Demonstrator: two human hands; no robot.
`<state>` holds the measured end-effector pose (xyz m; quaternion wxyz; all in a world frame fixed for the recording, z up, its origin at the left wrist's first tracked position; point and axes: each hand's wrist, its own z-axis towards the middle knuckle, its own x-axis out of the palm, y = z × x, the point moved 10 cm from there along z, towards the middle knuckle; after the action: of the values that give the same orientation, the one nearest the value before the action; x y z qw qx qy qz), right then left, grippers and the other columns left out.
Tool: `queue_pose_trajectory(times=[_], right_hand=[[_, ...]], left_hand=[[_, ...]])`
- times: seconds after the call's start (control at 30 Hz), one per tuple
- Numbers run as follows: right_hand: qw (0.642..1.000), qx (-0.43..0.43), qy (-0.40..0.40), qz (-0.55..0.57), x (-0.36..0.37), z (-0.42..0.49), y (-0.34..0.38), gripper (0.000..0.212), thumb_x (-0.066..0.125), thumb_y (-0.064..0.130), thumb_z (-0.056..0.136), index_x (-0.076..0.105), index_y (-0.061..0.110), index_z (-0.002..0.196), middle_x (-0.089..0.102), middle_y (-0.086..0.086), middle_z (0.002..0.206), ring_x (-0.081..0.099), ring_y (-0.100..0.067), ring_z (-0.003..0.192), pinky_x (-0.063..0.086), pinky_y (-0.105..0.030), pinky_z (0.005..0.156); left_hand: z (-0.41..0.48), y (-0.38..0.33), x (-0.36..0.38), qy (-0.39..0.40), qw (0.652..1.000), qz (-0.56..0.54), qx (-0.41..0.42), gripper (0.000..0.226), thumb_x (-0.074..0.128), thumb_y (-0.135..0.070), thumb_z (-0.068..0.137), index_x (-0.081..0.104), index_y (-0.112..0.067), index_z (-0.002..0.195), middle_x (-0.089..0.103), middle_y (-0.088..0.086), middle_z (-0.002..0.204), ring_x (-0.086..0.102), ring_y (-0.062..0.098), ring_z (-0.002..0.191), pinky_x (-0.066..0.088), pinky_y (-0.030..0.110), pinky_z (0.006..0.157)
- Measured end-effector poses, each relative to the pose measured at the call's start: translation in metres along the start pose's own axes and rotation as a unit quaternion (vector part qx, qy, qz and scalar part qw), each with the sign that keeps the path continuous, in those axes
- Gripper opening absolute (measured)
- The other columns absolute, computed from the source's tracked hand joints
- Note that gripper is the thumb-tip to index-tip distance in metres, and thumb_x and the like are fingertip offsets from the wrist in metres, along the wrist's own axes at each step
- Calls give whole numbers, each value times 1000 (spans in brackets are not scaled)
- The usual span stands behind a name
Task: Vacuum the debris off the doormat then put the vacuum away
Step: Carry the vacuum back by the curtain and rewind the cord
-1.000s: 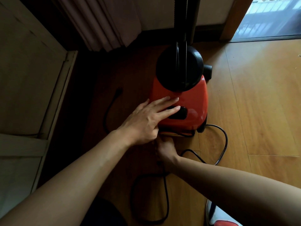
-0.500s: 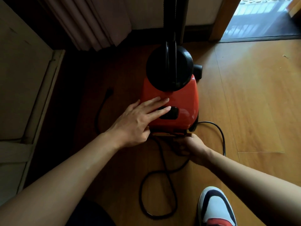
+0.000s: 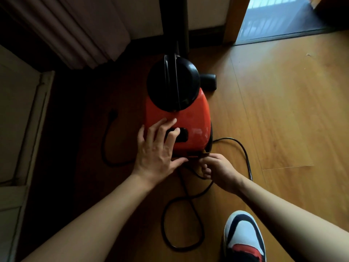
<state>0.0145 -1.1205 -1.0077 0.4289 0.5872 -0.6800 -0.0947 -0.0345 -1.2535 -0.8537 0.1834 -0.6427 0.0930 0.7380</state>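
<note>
A red canister vacuum (image 3: pixel 190 118) with a round black top (image 3: pixel 172 86) stands on the wooden floor. My left hand (image 3: pixel 156 148) rests flat on its near end, fingers spread over a black button panel (image 3: pixel 179 134). My right hand (image 3: pixel 217 169) sits at the vacuum's lower rear edge, its fingers curled around the black power cord (image 3: pixel 181 205) where it leaves the body. The cord loops on the floor toward me and off to the right. No doormat is in view.
A black upright tube (image 3: pixel 173 21) rises behind the vacuum. A curtain (image 3: pixel 75 29) hangs at the back left, beside a pale cabinet (image 3: pixel 18 120). An open doorway (image 3: pixel 279 16) is at the back right. My sneaker (image 3: pixel 243 235) stands near the cord loop. The plug (image 3: pixel 113 113) lies left.
My right hand shifted rightward along the vacuum's rear edge and now grips the cord. The cord loop on the floor changed shape. My left hand stays on the vacuum.
</note>
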Motion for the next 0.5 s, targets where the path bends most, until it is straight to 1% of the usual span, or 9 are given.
queue_pose_trajectory(times=[0.07,0.1,0.13,0.17,0.2,0.3,0.37,0.4,0.5], right_hand=[[999,-33,25,1,1,-8,5,21,66,17,86,60,1,99,43,-5,73,41,-10,57,34,-21,51],[998,-57,23,-32,1,-13,10,26,68,20,89,64,-1,104,50,-7,77,46,-11,60,37,-22,54],[992,-77,13,-97,1,-17,15,31,70,24,92,68,-1,111,61,-9,83,53,-12,65,41,-22,57],[981,-97,-5,-169,2,-21,20,30,69,28,94,71,5,114,70,-9,91,59,-12,71,43,-22,59],[970,-111,-30,-216,0,-23,24,27,69,29,95,73,11,114,75,-7,97,63,-9,74,45,-21,61],[957,-140,-86,-240,-6,-26,32,19,68,28,95,75,16,108,78,3,94,70,-2,81,52,-19,65],[929,-165,-113,-312,-7,-26,37,22,66,33,95,76,16,105,77,2,96,72,-7,88,58,-26,72],[911,-179,-125,-350,-7,-25,37,25,65,36,95,76,15,103,77,1,95,72,-8,88,59,-28,74],[876,-220,-165,-396,-7,-29,38,26,62,38,97,74,15,98,74,3,90,68,-2,82,53,-17,67]], left_hand=[[-2,-1,1,-14,1000,1,-2,86,70,-67,64,44,-21,131,42,2,146,39,26,136,33,63,106],[-4,-1,2,-18,1000,-5,-3,85,68,-68,64,44,-21,131,41,2,147,39,26,136,32,63,107],[-4,-1,2,-21,1000,-8,-3,85,67,-68,65,44,-21,131,41,1,147,39,26,136,32,63,107],[-4,-1,2,-20,1000,-6,-3,84,67,-68,65,44,-21,131,41,0,147,40,26,136,33,62,106],[-3,-2,2,-20,1000,-2,-2,85,67,-68,65,45,-21,131,42,0,147,41,26,135,34,62,105],[-4,-3,0,-28,1000,9,5,84,66,-69,66,46,-20,130,45,1,145,43,26,132,36,62,103],[-4,-4,2,-30,999,27,15,83,61,-70,69,46,-19,132,44,2,146,43,27,133,36,62,103],[-4,-4,3,-33,999,39,17,82,59,-71,71,45,-18,133,44,2,147,43,27,133,35,63,103],[-7,-4,7,-34,998,58,20,84,57,-72,73,44,-18,135,44,3,148,44,28,134,35,62,103]])
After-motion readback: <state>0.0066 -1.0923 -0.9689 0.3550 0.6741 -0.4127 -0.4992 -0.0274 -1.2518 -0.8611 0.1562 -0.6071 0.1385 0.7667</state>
